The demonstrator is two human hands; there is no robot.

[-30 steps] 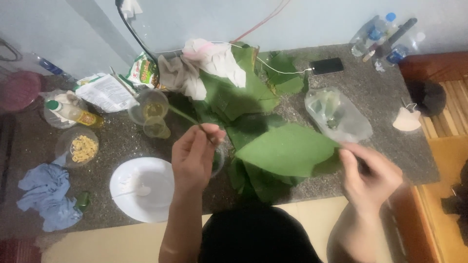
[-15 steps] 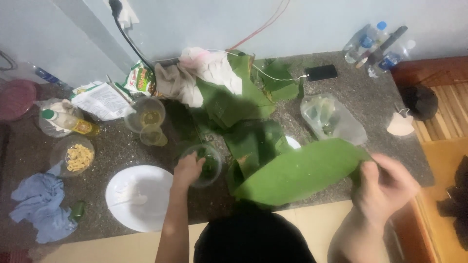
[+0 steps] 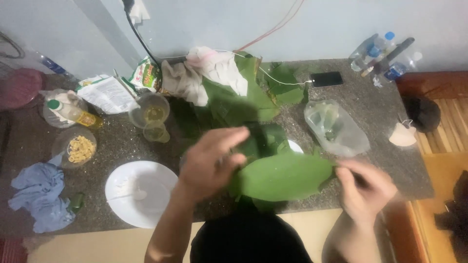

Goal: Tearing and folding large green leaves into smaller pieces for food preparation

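both hands hold a big green leaf over the counter's near edge. left hand rests on its left end, fingers apart; right hand pinches its right tip. white plate sits left, more leaves lie beyond.

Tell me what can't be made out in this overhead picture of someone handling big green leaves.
- Right hand: motion blur; its grip on the large green leaf is unclear.
- Left hand: covers the leaf's near end and whatever lies under it.
- Clear plastic bag: contents too hazy to name.
- Small white dish: mostly hidden by leaves.
- Red basin: cut off by the left edge.
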